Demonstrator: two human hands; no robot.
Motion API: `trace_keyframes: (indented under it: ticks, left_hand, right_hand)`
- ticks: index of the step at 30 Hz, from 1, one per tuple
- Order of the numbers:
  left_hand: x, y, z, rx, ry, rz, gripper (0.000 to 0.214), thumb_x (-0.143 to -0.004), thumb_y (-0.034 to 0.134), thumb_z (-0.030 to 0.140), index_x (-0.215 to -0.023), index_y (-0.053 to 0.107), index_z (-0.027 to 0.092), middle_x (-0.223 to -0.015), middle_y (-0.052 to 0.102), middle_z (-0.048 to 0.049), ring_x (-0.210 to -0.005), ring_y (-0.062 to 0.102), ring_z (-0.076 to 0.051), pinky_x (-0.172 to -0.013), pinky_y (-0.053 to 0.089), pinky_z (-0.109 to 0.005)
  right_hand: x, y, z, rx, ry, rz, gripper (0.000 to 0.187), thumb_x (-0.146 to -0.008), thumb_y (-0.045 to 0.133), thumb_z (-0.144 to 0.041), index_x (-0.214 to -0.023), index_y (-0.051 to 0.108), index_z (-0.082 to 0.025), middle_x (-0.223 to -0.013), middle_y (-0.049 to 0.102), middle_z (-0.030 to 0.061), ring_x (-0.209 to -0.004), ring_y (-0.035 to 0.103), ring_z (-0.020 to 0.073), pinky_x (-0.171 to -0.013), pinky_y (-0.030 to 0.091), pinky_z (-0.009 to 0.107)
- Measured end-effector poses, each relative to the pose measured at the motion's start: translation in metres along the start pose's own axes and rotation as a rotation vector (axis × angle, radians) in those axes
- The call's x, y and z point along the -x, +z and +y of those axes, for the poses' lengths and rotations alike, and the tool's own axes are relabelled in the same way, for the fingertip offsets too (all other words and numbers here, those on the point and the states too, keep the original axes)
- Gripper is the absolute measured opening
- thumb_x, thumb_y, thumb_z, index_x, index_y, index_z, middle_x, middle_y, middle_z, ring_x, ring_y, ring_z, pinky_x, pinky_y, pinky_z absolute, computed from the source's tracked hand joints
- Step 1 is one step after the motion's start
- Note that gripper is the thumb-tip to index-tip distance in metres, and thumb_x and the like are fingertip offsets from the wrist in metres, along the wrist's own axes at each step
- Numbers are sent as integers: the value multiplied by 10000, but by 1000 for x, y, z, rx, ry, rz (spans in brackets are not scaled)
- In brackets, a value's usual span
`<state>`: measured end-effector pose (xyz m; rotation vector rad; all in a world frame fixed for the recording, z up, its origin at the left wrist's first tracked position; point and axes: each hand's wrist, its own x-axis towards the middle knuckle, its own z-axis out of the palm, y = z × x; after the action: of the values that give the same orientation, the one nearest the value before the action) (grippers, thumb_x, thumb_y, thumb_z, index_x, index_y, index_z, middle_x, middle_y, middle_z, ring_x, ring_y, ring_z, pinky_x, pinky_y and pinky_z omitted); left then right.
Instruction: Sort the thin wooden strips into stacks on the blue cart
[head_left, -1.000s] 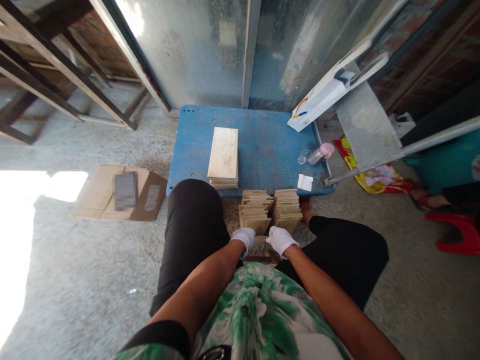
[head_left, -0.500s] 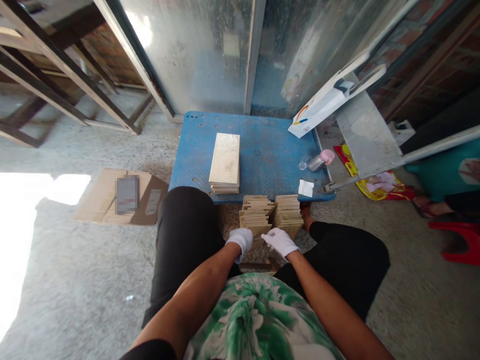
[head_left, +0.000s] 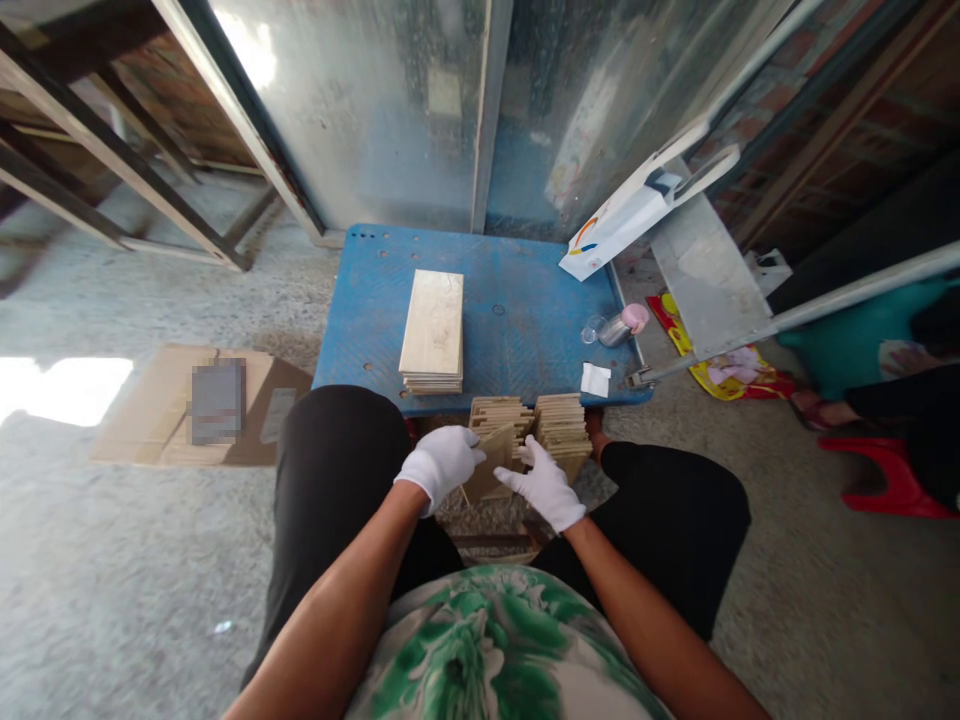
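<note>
Item, nearest: one thin wooden tile (head_left: 486, 470), tilted, pinched between the gloved left hand (head_left: 441, 464) and gloved right hand (head_left: 541, 484), both closed on its edges, between the knees. It is best kept level and gripped by the edges. Just beyond: two upright tile rows (head_left: 534, 424). Farther: a flat tile stack (head_left: 433, 332) on the blue pallet (head_left: 525, 320).

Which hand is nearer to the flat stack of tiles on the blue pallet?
The left hand. It is just below the flat stack of tiles and slightly right of it. The right hand is farther right, by the upright tiles.
</note>
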<state>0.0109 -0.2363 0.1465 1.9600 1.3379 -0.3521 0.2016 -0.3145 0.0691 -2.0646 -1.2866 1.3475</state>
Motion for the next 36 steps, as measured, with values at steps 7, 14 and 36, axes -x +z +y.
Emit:
trace_keyframes:
  ticks: [7, 14, 36]
  left_hand:
    - [16, -9, -5, 746, -115, 119, 146, -730, 628, 275, -728, 691, 143, -640, 676, -40, -553, 573, -149, -498, 390, -234]
    - [28, -27, 6, 1300, -168, -16, 167, -657, 726, 265, -664, 658, 112, -573, 660, -48, -517, 574, -142, -497, 433, -234]
    - [6, -14, -5, 1319, -82, -77, 322, -650, 721, 378, -772, 679, 84, -754, 723, -96, -652, 636, -181, -644, 501, -297]
  right_hand:
    - [19, 15, -19, 355, -173, 61, 1396, -449, 791, -639, -1522, 58, -131, -1496, 318, 192, -1330, 391, 317, -1047, 383, 393]
    - [26, 20, -27, 523, -284, 155, 1526, -373, 787, -681, -1508, -19, -59, -1558, 88, 228, -1420, 164, 362, -1132, 245, 446]
    - [23, 12, -44, 492, -307, 195, 1272, -528, 752, -523, -1514, 57, -120, -1450, 328, 213, -1256, 439, 380, -985, 419, 447]
